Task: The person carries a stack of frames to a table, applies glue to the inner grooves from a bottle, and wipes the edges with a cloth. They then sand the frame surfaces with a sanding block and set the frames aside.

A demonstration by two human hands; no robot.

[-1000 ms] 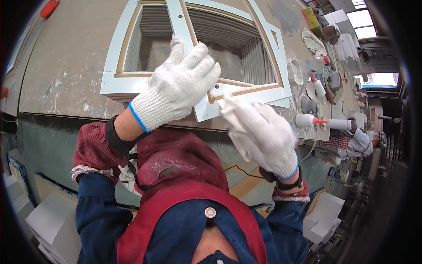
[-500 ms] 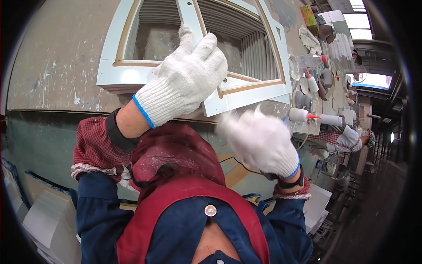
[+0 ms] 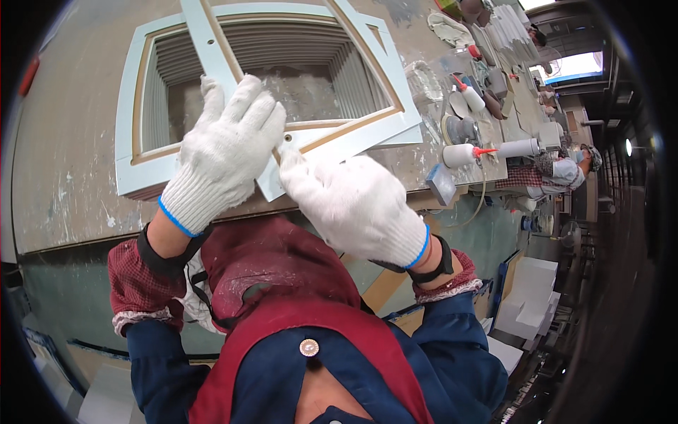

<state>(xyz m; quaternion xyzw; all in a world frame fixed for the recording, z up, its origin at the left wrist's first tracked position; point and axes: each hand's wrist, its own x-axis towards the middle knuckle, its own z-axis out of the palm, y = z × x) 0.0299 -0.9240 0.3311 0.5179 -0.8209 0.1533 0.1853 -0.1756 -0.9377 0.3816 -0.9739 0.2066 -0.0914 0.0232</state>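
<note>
1. Whereas half a second earlier the right hand (image 3: 346,201) was a blur below the frame's near corner, it now meets that corner; both hands are thus on the same piece. Its fingers are curled; cannot tell whether they grip anything.
2. Left hand (image 3: 222,141): laid palm-down across a bar, fingers loosely extended.
3. White frame (image 3: 353,141) lies askew atop a stack of similar frames (image 3: 138,175), near the bench edge.
4. Bench (image 3: 63,177): brown, paint-spattered; to the right, a pale blue block (image 3: 441,185) and red-nozzled white bottles (image 3: 459,155).
5. Beyond: masked co-worker (image 3: 561,173), bright window (image 3: 575,67).
</note>
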